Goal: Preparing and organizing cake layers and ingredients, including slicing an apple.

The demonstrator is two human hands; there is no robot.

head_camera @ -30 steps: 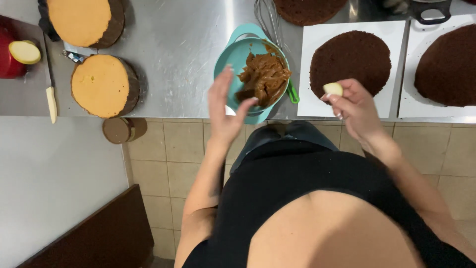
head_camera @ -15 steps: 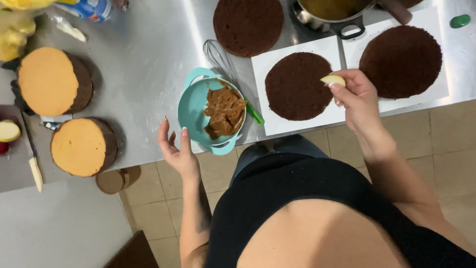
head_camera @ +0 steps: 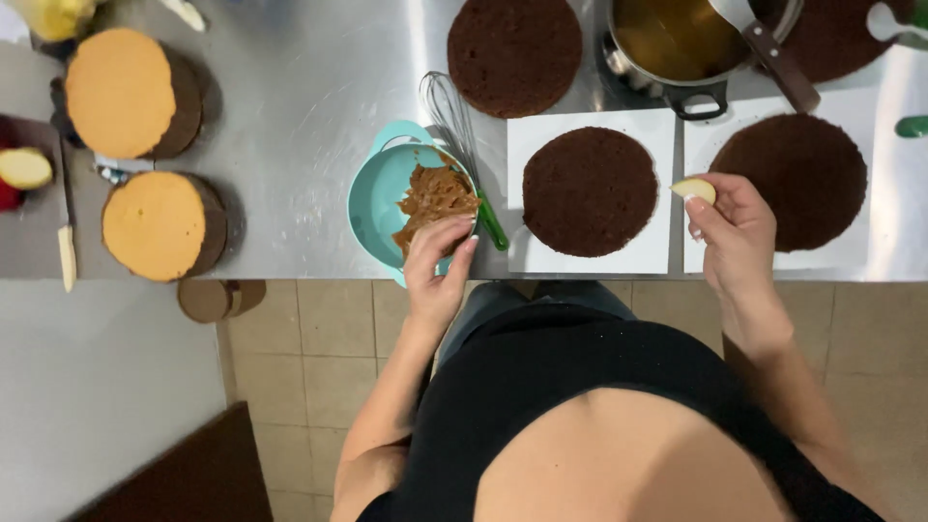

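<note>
A teal bowl (head_camera: pixel 372 198) with brown caramel-like filling stands at the steel counter's front edge. My left hand (head_camera: pixel 437 269) grips its near rim. My right hand (head_camera: pixel 737 232) holds a pale apple slice (head_camera: pixel 694 189) between the fingertips, above the gap between two white sheets. A dark chocolate cake layer (head_camera: pixel 589 189) lies on the left white sheet and another chocolate layer (head_camera: pixel 788 182) on the right one. A whisk (head_camera: pixel 447 108) with a green handle lies beside the bowl.
A third chocolate layer (head_camera: pixel 514 53) lies bare on the counter (head_camera: pixel 300 106) behind. A steel pot (head_camera: pixel 681 43) with amber liquid and a spatula stands at the back. Two orange-topped cakes (head_camera: pixel 159 224) sit at left, with a cutting board, knife (head_camera: pixel 66 259) and apple half (head_camera: pixel 24 168).
My left hand came down from the air and took hold of the bowl's rim. The view shifted, so the counter sits lower and farther right. The right hand keeps the apple slice.
</note>
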